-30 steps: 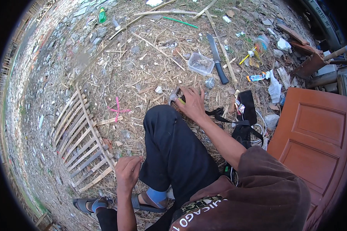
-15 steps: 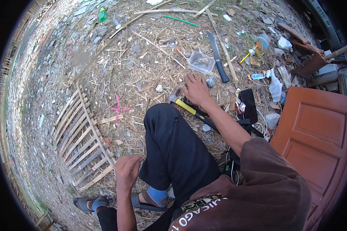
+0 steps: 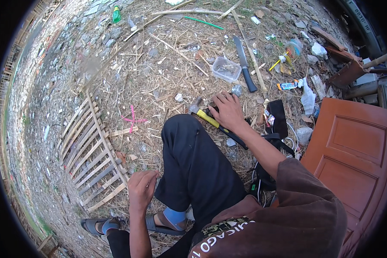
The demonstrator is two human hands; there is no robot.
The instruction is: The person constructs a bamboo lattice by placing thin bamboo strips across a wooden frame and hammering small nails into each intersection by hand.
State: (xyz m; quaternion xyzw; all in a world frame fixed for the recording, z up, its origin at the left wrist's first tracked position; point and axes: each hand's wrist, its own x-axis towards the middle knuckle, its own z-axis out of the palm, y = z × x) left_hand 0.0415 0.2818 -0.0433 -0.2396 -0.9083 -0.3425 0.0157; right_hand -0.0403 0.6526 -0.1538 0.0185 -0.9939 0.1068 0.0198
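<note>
Right hand: the right hand point(image 3: 228, 112) now lies on the yellow-and-black-handled hammer point(image 3: 215, 124), fingers curling over it, beside the knee on straw-strewn ground.
Change: a second ago it only reached there.
Left hand: the left hand point(image 3: 141, 189), fingers loosely bent, empty, near the bamboo slat frame point(image 3: 92, 152).

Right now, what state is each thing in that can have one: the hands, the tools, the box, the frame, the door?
Right hand: palm down on the hammer.
Hammer: flat on the ground, yellow handle, beside the knee.
Left hand: loosely curled, empty, by the bamboo frame.
Bamboo frame: lying flat.
Knife: on the ground, untouched.
Clear plastic box: open, no lid.
Brown door: lying flat.
</note>
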